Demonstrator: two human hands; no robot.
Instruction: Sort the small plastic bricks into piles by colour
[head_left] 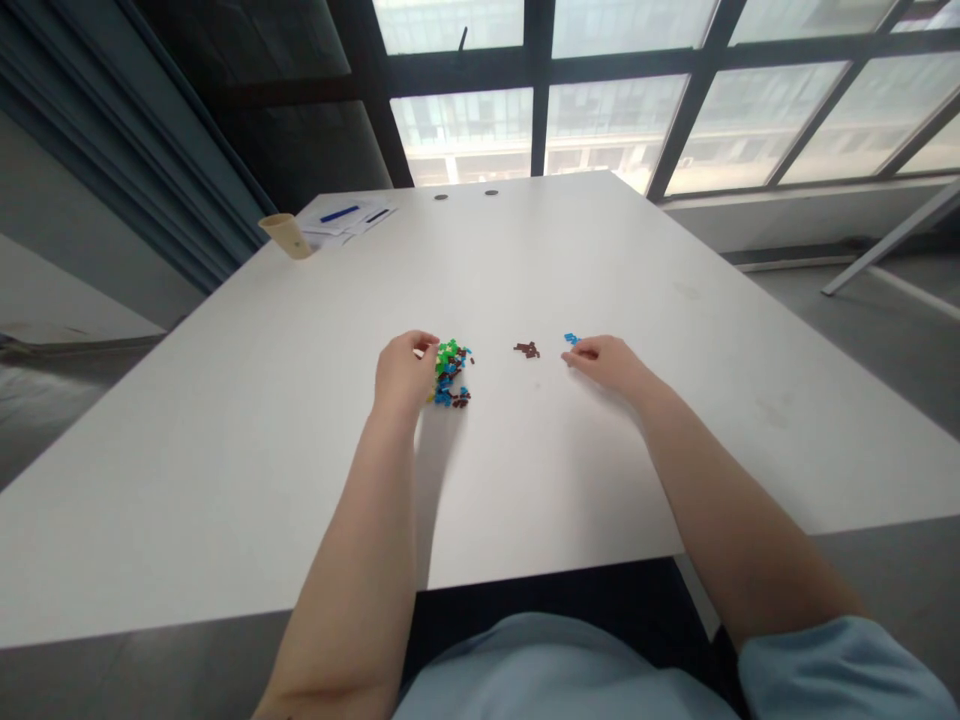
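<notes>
A mixed pile of tiny green, blue and brown pieces [452,372] lies on the white table [525,460]. My left hand [403,375] rests at the pile's left edge, fingers curled into it; what they pinch is too small to make out. A small group of brown pieces [527,349] lies apart to the right. Further right sits a small group of blue pieces [571,339]. My right hand [607,360] lies beside the blue pieces, fingertips pressed together and touching them.
At the far left corner stand a tan paper cup [286,235] and papers with blue pens [341,217]. Two round grommets [465,194] sit at the table's far edge. Large windows lie beyond; grey floor surrounds the table.
</notes>
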